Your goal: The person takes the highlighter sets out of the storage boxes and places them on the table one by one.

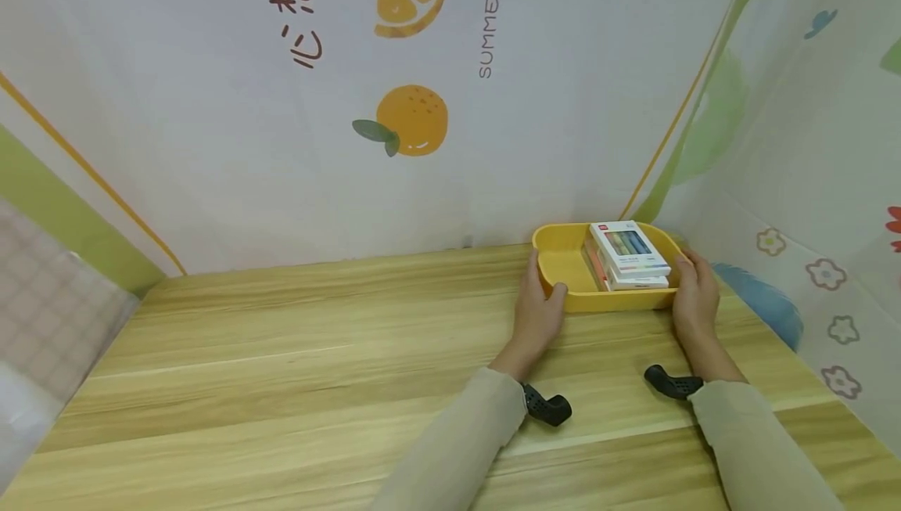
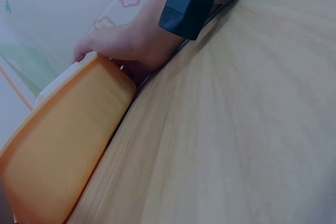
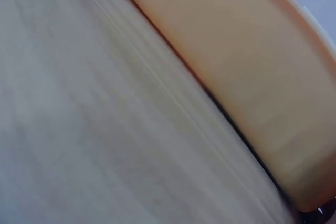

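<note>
A shallow yellow plastic bin (image 1: 568, 260) with rounded corners stands on the wooden table near its back right. Inside, toward the right, lie stacked flat white boxes (image 1: 629, 251); the top one has a picture of coloured sticks on it. An orange-pink edge shows at the stack's left side. My left hand (image 1: 540, 306) grips the bin's left end, thumb at the front corner. At the opposite end my right hand (image 1: 695, 298) holds the bin, its fingers partly hidden behind the wall. In the left wrist view the bin's front wall (image 2: 68, 140) meets the tabletop.
The wooden tabletop (image 1: 281, 386) stretches to the left and front. A white printed cloth (image 1: 211, 143) hangs behind the table, and another patterned cloth (image 1: 795, 260) borders its right side. Black camera bands (image 1: 547, 406) sit on both wrists.
</note>
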The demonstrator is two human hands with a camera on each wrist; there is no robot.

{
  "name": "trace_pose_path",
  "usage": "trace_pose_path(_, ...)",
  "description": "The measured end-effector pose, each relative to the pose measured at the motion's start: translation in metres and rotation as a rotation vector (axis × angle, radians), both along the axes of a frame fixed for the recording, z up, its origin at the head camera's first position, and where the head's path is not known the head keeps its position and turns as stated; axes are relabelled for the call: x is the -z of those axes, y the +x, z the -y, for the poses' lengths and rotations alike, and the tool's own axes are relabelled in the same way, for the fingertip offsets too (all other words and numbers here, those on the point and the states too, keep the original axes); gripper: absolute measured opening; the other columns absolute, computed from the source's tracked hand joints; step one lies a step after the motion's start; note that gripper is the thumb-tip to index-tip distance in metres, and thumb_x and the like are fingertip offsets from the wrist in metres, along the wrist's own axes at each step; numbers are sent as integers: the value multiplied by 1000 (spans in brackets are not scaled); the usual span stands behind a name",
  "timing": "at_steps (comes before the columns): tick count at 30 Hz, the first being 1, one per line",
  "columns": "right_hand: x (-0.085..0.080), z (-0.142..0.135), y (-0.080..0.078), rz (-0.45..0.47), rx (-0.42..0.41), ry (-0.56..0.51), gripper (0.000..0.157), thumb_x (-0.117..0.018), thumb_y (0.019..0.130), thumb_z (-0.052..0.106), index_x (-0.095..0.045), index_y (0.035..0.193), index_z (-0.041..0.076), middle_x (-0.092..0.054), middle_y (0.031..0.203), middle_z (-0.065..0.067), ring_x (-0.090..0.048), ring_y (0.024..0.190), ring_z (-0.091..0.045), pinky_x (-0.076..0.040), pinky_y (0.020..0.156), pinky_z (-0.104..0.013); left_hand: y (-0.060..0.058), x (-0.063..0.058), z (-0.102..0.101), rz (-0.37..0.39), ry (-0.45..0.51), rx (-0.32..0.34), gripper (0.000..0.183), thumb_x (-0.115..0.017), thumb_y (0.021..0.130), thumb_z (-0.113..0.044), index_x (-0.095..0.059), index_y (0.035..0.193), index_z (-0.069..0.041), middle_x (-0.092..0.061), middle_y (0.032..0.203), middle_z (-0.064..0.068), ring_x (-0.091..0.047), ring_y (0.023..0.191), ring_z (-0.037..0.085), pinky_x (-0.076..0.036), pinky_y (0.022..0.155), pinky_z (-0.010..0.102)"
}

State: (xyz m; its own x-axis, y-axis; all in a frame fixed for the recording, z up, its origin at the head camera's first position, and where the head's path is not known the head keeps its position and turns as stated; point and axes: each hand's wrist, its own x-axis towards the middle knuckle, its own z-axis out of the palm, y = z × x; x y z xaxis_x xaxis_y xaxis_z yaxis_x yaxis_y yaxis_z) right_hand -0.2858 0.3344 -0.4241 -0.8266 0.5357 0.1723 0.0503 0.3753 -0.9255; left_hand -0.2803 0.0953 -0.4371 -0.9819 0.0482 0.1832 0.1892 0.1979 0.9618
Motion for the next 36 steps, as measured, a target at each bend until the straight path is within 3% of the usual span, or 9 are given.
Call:
trace_pose_path(21,2,10,3,-9,1,-46,55,-35,107,43,-41,155,18,-37,163,-7,-32,151,-26,-22,127,-44,7,-1,9,-1,-23,-5,78,-47,94,-26,-15,164,-17,-30,166,7,-33,151,23,-30,124,45)
trace_pose_path(36,3,16,5,16,-59,67,56,-35,104,30,-36,158,18,-37,163,-10,-33,149,-33,-24,125,-51,10,-2,23,-3,-32,9,75,-48,97,-24,-14,164,-15,-25,168,5,-28,154,22,-27,126,43)
